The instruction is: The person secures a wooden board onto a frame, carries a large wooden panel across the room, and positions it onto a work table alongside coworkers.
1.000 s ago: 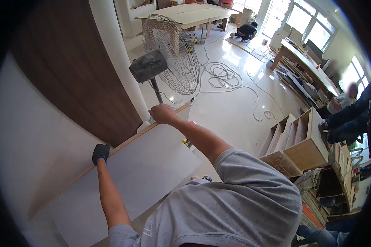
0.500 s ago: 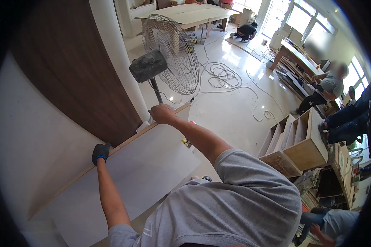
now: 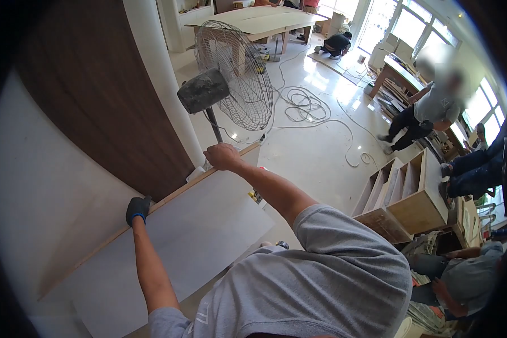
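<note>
A large white board (image 3: 203, 236) with a bare wood edge stands in front of me, its top edge running diagonally. My left hand (image 3: 137, 210), in a dark glove with a blue cuff, is closed over that edge at the lower left. Farther up the same edge, my bare right hand (image 3: 223, 156) grips the board, fingers folded over the far side and partly hidden. Just beyond my right hand is a black floor fan (image 3: 204, 91) with a wire cage.
A dark wood panel (image 3: 96, 84) lines the left wall. Cable coils (image 3: 307, 106) lie on the shiny floor. An open wooden cabinet (image 3: 414, 205) stands at right, near several people. A large pale sheet (image 3: 259, 18) covers a table at the back.
Both my hands and the board stay in place. At right, a person in grey has stepped leftward into the room; another at lower right has shifted position.
</note>
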Demonstrator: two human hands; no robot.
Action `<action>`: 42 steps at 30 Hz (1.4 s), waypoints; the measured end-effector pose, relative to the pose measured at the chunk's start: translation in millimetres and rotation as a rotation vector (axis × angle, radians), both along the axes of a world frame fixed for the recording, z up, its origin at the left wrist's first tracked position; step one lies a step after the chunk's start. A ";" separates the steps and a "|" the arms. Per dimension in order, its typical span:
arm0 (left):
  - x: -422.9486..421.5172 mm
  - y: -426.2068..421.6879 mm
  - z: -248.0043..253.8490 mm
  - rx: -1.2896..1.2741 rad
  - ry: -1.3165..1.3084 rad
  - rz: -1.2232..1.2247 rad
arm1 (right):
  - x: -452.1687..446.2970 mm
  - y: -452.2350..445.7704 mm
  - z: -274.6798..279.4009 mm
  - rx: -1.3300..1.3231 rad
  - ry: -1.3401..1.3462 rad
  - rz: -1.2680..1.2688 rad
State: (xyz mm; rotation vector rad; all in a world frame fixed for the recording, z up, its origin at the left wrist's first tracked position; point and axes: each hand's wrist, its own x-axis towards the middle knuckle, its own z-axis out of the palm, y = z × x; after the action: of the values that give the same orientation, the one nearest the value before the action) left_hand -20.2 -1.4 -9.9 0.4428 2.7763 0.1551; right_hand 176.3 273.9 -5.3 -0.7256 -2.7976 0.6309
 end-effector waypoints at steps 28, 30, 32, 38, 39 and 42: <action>6.9 -0.1 6.7 -0.001 -0.012 -0.013 | -0.3 0.9 -5.6 0.062 -0.006 0.023; 2.6 -1.3 0.7 0.008 -0.006 -0.029 | 1.6 -2.8 1.3 0.008 -0.008 -0.036; 0.6 -2.2 -2.5 0.006 0.007 -0.038 | 0.4 -1.2 -1.6 0.006 -0.007 -0.025; 9.4 0.8 9.0 0.010 0.002 -0.012 | 1.3 -2.0 1.4 -0.005 -0.009 -0.022; 9.3 0.5 8.8 0.005 0.008 -0.020 | 1.8 -2.6 3.3 -0.012 -0.015 -0.022; 5.6 -0.3 4.8 0.001 0.013 -0.049 | 3.4 -2.7 5.3 0.011 -0.005 -0.002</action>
State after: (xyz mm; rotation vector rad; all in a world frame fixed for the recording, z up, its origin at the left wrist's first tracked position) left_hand -14.6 -1.7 -5.1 0.5130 2.7760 0.1429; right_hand 179.7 271.2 0.0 -0.7285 -2.8026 0.6140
